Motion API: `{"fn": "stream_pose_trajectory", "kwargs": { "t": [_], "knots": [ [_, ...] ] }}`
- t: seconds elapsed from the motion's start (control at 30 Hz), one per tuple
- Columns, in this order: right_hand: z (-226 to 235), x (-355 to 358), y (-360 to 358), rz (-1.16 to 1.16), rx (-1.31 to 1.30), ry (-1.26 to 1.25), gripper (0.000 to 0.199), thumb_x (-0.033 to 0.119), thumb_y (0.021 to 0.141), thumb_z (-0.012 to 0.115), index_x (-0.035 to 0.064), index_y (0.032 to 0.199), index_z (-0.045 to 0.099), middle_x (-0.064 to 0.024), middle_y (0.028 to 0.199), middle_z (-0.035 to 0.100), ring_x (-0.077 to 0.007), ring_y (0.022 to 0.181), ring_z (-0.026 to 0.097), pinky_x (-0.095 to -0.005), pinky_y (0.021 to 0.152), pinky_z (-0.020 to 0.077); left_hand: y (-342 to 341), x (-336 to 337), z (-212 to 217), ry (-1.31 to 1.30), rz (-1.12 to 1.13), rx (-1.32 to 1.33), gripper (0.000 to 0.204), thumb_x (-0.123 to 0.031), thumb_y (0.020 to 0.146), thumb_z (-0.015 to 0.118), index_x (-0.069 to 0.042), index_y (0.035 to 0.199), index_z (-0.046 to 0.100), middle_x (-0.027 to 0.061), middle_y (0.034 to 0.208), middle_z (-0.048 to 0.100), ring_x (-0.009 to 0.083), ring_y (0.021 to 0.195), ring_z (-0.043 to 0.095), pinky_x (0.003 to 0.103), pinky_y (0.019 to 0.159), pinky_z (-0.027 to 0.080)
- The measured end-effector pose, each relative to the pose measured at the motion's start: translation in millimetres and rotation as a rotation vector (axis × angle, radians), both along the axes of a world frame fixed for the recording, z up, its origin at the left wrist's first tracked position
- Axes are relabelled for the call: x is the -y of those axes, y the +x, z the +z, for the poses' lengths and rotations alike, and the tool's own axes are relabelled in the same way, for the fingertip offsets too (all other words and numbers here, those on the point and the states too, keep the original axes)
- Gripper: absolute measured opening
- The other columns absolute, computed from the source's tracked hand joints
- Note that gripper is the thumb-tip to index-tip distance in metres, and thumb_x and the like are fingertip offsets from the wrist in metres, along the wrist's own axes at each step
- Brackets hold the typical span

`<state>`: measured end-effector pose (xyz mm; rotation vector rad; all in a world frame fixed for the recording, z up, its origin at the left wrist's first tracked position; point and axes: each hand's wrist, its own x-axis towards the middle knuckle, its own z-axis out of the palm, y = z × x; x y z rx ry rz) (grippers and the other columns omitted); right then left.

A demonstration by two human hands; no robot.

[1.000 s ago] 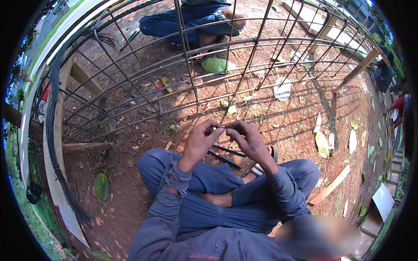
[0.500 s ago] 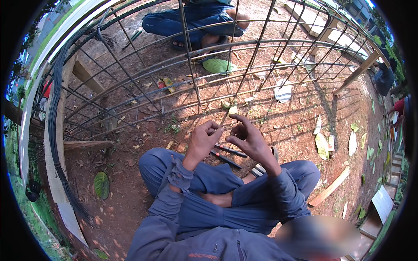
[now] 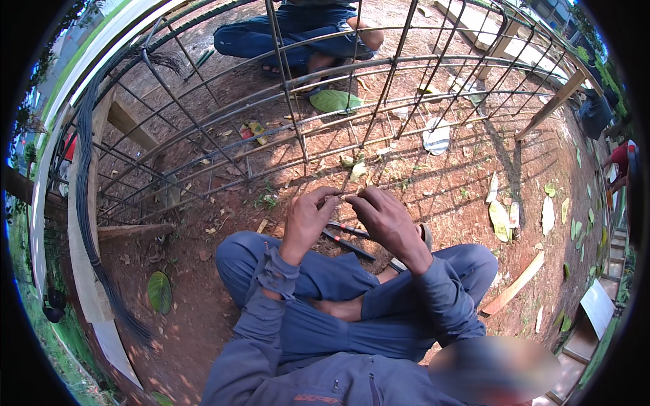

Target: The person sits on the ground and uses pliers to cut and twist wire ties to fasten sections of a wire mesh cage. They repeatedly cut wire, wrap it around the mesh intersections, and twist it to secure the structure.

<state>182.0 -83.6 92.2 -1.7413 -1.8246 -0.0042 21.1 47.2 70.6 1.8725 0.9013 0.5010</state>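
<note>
I sit cross-legged on red dirt in blue work clothes. My left hand [image 3: 306, 218] and my right hand [image 3: 384, 218] meet in front of me, fingertips pinched on a short thin wire [image 3: 342, 197] held between them. Just beyond the hands runs the lowest bar of a curved steel rebar cage [image 3: 291, 74]. Pliers [image 3: 349, 238] with dark handles lie on the ground under my hands, between my knees.
Another person in blue [image 3: 298, 30] squats on the far side of the cage. A thick bundle of black wire [image 3: 87, 203] hangs along the cage's left end. Green leaves [image 3: 335, 100], a wooden plank [image 3: 514, 284] and scraps litter the dirt. Steps [image 3: 599, 304] lie at right.
Both hands stay together on the wire, with the fingers shifting slightly. The view has tilted a little, so the cage sits a bit differently in the picture.
</note>
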Motion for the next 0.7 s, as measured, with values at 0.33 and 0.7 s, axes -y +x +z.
{"fn": "stream_pose_trajectory", "kwargs": {
  "t": [0.33,0.7],
  "knots": [
    [-1,-1,15,-0.040,-0.461,-0.056,0.021,0.004,0.095,0.070,0.0052,0.116,0.070,-0.0087,0.096,0.064,-0.0226,0.087,0.068,-0.0348,0.075,0.0566,0,10,3,0.386,-0.307,-0.063,0.019,-0.021,0.094,0.070,-0.014,0.109,0.079,0.0155,0.084,0.074,0.0334,0.075,0.073,0.043,0.069,0.057],
    [-3,0,31,0.010,-0.454,-0.172,0.019,0.008,0.096,0.068,0.0053,0.114,0.072,-0.0110,0.126,0.064,-0.0277,0.114,0.064,-0.0385,0.095,0.0536,-6,-4,7,-0.405,-0.392,-0.013,0.031,-0.020,0.095,0.069,0.004,0.114,0.075,0.0124,0.102,0.078,0.0160,0.093,0.071,0.031,0.082,0.056]
  ]
}}
